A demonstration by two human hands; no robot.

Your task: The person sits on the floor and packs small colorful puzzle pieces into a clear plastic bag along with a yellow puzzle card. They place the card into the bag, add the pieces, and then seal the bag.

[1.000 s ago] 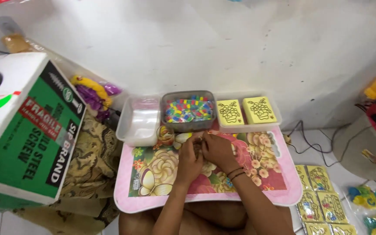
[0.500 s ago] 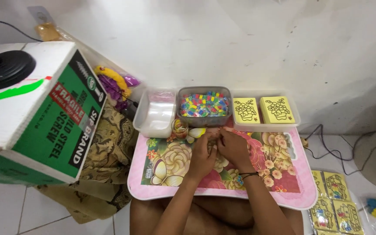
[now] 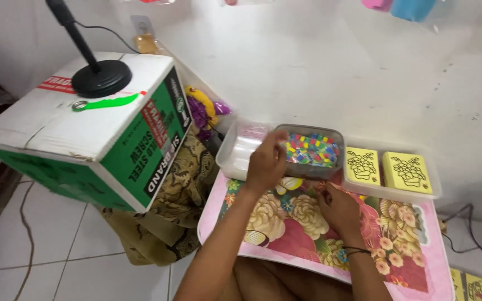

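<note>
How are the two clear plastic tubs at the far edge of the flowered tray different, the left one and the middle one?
The left tub looks almost empty, while the middle tub is full of small pieces in many colours. The left tub has whitish, milky walls; the middle tub has darker, greyish walls. The left hand reaches to the middle tub's near left corner, between the two. Both are shallow, rectangular and open, side by side.

The pink rectangular lap tray [image 3: 419, 245] carries a floral print of cream, red and green. The grey plastic tub [image 3: 312, 150] holds multicoloured beads. Two yellow square cards [image 3: 384, 169] bear black line drawings. The white cardboard box [image 3: 79, 131] has green sides and red labels.
</note>
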